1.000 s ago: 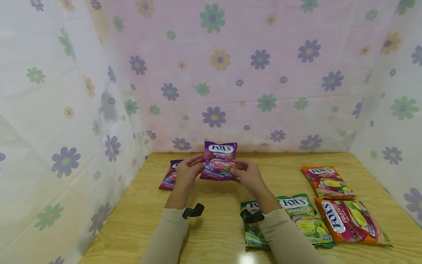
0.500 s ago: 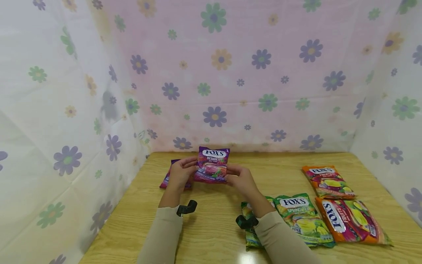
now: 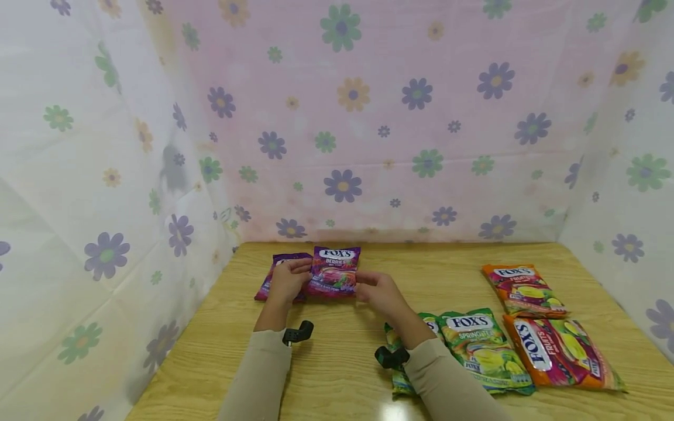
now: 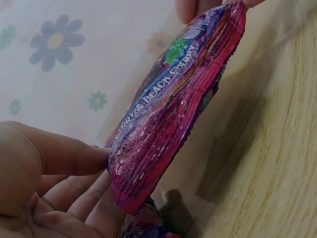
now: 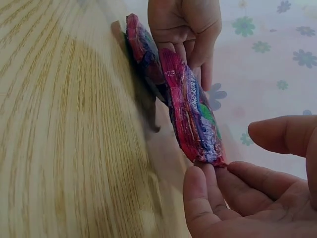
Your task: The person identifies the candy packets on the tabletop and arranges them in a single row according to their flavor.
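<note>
A purple FOX'S Berries candy bag [image 3: 334,272] is held tilted close over the wooden table, printed front facing me. My left hand [image 3: 286,280] pinches its left edge, thumb in front and fingers reaching behind, as the left wrist view shows. At the opposite edge, my right hand [image 3: 384,295] has its fingers extended under the bag; in the right wrist view the thumb [image 5: 282,135] stands apart from it. A second purple candy bag [image 3: 265,285] lies on the table behind my left hand, partly covered by the hand and the held bag.
Two green Spring Tea bags, one in full view [image 3: 489,351] and one partly under my right forearm [image 3: 404,380], lie at the front. To their right are two orange-red Fruits bags, an upper [image 3: 526,292] and a lower [image 3: 566,354]. A flowered cloth [image 3: 389,169] encloses the table.
The purple bag has come down and to the left, beside the other purple bag, and leans back more. Both hands moved with it; the right thumb has come off its front.
</note>
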### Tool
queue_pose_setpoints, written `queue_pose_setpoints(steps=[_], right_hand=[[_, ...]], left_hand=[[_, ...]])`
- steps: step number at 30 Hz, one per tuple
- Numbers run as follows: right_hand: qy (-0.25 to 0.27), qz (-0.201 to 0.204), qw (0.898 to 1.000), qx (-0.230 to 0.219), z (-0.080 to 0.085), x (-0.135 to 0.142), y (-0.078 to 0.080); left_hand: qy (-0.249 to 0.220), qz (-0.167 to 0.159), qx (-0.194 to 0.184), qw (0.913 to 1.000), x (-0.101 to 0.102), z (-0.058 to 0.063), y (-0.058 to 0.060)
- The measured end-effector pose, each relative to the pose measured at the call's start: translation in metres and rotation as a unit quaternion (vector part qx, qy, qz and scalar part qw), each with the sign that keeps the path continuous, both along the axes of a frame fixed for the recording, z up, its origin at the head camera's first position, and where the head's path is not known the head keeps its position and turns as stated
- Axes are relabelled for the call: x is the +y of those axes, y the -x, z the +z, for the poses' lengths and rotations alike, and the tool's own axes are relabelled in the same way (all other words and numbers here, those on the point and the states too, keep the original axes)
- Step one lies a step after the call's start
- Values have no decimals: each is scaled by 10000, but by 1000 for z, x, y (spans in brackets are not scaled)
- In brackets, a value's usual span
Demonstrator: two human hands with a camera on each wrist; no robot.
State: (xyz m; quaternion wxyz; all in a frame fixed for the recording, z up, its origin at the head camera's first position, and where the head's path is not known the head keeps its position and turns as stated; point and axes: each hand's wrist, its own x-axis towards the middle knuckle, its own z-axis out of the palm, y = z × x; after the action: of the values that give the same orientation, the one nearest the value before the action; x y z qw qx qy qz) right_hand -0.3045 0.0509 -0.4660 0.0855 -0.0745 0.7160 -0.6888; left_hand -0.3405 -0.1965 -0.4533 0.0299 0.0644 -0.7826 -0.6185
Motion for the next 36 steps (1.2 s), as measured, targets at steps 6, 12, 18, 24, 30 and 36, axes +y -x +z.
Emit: queue_pose_setpoints(steps=[6, 12, 18, 24, 30, 36], right_hand=[[-3, 327, 9992, -218, -1, -2, -2], [77, 578, 9976, -371, -2, -1, -1], [179, 771, 9959, -444, -2, -1, 0], [211, 871, 9944, -564, -3, 0, -1], [216, 898, 9939, -599, -3, 0, -3], [187, 862, 9944, -576, -2, -1, -5]], left_hand=[[96, 71, -111, 9999, -3, -5, 1], [312, 111, -116, 9994, -4, -10, 2], [434, 131, -41, 9990, -3, -10, 3], [589, 180, 35, 9981, -4, -6, 0], [625, 174, -11, 9979, -7, -3, -1], [814, 121, -143, 9965, -9, -4, -1]])
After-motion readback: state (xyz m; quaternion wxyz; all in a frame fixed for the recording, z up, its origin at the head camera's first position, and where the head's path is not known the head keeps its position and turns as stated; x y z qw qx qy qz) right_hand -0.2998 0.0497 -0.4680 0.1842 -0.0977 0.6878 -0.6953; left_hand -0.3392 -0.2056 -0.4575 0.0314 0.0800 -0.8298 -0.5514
